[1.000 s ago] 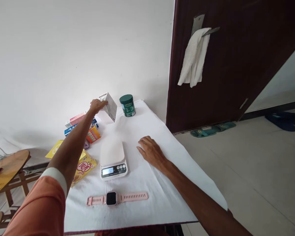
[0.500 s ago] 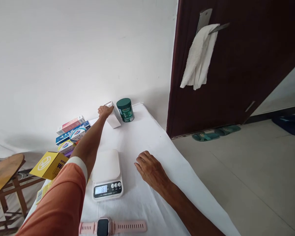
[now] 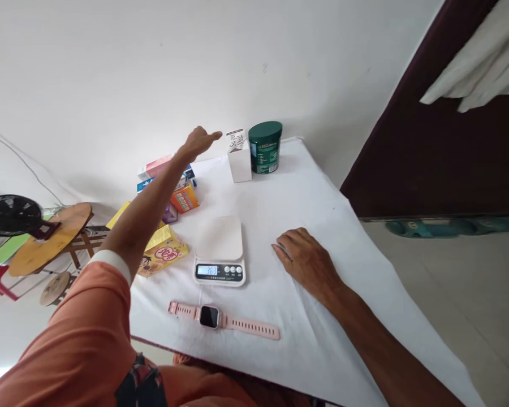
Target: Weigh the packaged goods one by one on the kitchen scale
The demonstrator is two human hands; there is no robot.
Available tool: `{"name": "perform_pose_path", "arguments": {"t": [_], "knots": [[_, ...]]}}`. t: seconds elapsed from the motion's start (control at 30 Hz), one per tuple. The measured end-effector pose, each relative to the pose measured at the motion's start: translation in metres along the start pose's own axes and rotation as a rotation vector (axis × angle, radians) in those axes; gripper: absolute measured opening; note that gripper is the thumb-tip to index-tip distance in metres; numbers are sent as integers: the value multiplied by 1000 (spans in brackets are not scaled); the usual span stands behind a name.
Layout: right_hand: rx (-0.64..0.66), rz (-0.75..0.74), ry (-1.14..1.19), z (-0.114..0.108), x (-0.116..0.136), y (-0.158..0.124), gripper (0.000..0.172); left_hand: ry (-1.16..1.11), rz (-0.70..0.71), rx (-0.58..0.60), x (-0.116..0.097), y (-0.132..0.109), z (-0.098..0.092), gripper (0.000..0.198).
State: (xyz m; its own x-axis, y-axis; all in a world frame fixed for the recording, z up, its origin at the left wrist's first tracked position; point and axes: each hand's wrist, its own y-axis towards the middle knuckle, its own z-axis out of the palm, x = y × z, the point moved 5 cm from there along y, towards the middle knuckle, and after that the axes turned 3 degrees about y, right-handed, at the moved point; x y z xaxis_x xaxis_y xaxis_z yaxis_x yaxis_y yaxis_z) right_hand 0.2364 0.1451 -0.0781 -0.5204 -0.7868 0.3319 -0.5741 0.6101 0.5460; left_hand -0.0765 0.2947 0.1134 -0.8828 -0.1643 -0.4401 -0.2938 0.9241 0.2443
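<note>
My left hand (image 3: 198, 143) is stretched out over the far end of the table, thumb apart from the other fingers, holding nothing. Just right of it stands a tall white box (image 3: 240, 164) with dark lettering on top, beside a dark green lidded tub (image 3: 266, 148). My right hand (image 3: 307, 263) rests on the white cloth, fingers loosely bent and nothing visible in it. Between my arms sits a white kitchen scale (image 3: 219, 240), its platform bare and its display reading 363 or similar. Nearer me lies a pink-strapped smartwatch (image 3: 209, 317), laid out flat.
Left of the scale are a yellow box (image 3: 166, 252), an orange box (image 3: 185, 198) and several stacked boxes, partly behind my left arm. A wall borders the table's far side. A black fan (image 3: 12, 216) and wooden stool (image 3: 57, 288) are at left; green slippers (image 3: 422, 228) lie on the floor.
My left hand has let go of the white box and moved off it to the left. The box now stands upright beside the tub. The view has shifted, showing more of the left side.
</note>
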Motion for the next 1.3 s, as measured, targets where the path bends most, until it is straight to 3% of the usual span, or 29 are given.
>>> {"name": "perform_pose_path", "arguments": {"t": [0.17, 0.3, 0.43, 0.5, 0.57, 0.67, 0.73, 0.87, 0.97, 1.07, 1.3], "knots": [[24, 36, 34, 2, 2, -3, 21, 37, 67, 63, 35, -89, -84, 35], [74, 74, -31, 4, 3, -3, 18, 138, 84, 93, 78, -170, -121, 36], [324, 118, -77, 11, 0, 16, 24, 201, 167, 55, 109, -245, -127, 39], [403, 153, -82, 12, 2, 32, 28, 305, 224, 44, 114, -276, -116, 42], [389, 194, -80, 12, 8, 49, 27, 419, 276, 20, 112, -298, -99, 47], [293, 250, -60, 17, 17, 62, 23, 484, 349, -29, 105, -309, -84, 54], [217, 267, -42, 25, 19, 62, 22, 495, 318, -78, 106, -303, -89, 58], [80, 258, 4, 38, 14, 51, 17, 546, -65, -146, 134, -278, -121, 79], [39, 242, 41, 42, 8, 45, 14, 464, -319, 19, 159, -269, -124, 87], [29, 231, 59, 43, 5, 44, 13, 382, -335, 54, 166, -269, -115, 90], [-27, 247, 93, 44, 2, 45, 10, 273, -369, -153, 157, -273, -116, 87]]}}
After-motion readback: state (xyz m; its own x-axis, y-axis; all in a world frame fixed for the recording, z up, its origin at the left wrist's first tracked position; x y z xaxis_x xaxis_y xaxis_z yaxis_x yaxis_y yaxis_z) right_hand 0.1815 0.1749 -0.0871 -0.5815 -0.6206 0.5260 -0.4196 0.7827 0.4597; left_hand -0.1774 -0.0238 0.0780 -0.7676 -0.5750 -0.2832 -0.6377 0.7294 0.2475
